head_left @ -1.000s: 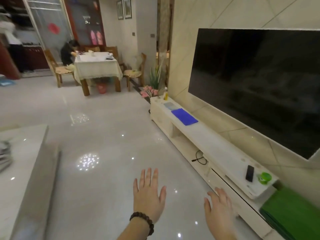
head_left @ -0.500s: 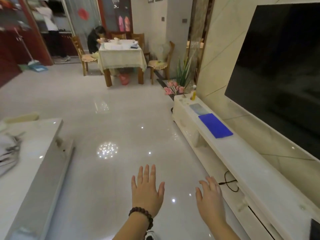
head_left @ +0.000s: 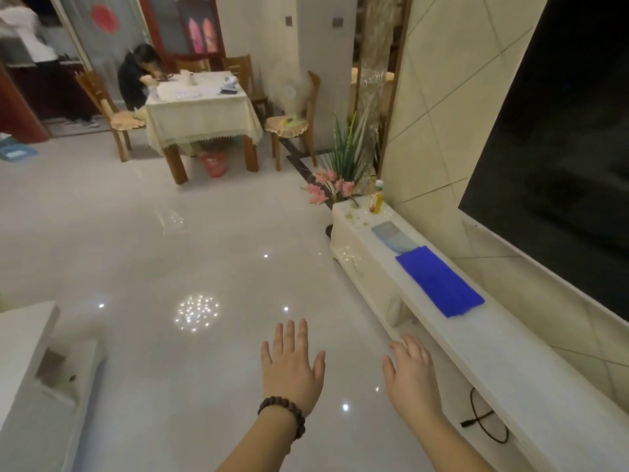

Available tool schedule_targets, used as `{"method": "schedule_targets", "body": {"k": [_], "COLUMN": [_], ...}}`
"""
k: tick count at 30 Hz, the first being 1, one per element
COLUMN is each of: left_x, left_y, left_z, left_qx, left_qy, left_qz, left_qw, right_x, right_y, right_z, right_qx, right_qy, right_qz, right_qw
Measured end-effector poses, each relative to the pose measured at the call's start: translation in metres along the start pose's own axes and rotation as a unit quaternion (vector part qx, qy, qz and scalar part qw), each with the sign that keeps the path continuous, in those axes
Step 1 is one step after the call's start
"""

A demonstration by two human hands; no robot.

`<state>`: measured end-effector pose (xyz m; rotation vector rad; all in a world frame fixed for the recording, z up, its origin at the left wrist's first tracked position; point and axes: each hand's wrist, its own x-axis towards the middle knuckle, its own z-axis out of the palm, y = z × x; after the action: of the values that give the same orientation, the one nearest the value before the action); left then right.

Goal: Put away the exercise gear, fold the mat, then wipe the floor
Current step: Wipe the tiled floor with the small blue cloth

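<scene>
Both hands are reaching forward, palms down, above the glossy floor [head_left: 143,267], holding nothing. The left hand [head_left: 292,366] is stretching its fingers straight and slightly spread, with a dark bead bracelet [head_left: 282,415] circling its wrist. The right hand [head_left: 410,373] is hanging just beside the front edge of the white TV cabinet [head_left: 493,362], its fingers relaxed and lightly bent, apart from the cabinet as far as can be told. A black cable [head_left: 483,420] is looping in the cabinet's open shelf near that wrist.

Farther along the cabinet top, a blue cloth [head_left: 439,282] is lying flat, its long axis running along the cabinet and pointing away toward the far end. Beyond it a pale sheet [head_left: 391,236] and a small yellow bottle [head_left: 377,197] are resting, with pink flowers [head_left: 326,190] just past the end. A dark television [head_left: 561,148] is filling the wall to the right. Far back, a seated person [head_left: 136,80] is leaning over a cloth-covered dining table [head_left: 200,114], a red bucket [head_left: 213,164] standing beneath it.
</scene>
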<state>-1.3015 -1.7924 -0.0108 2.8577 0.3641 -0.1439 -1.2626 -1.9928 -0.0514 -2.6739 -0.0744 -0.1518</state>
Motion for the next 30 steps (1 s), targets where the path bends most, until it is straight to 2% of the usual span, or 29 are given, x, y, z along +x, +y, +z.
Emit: {"method": "schedule_targets", "body": {"k": [6,17,24,30], "left_x": [0.14,0.452,0.582,0.706], "left_y": [0.027,0.132,0.172,0.188], "left_z": [0.013,0.009,0.014,0.044], "left_qx": [0.019,0.075,0.088,0.098], "left_qy": [-0.007,-0.064,-0.098,-0.149], "left_qz": [0.041,0.15,0.201,0.264], "left_qw": [0.999,0.984,0.971,0.948], "right_x": [0.12,0.379,0.483,0.563], "right_y": [0.019,0.066,0.072,0.081], "right_z": [0.031,0.063,0.08,0.124], "right_qx": [-0.016,-0.026,-0.017,-0.017], "right_qy": [-0.009,-0.041,-0.053,-0.055], "right_qz": [0.028,0.153,0.213,0.306], "right_qw": [0.999,0.987,0.975,0.95]}}
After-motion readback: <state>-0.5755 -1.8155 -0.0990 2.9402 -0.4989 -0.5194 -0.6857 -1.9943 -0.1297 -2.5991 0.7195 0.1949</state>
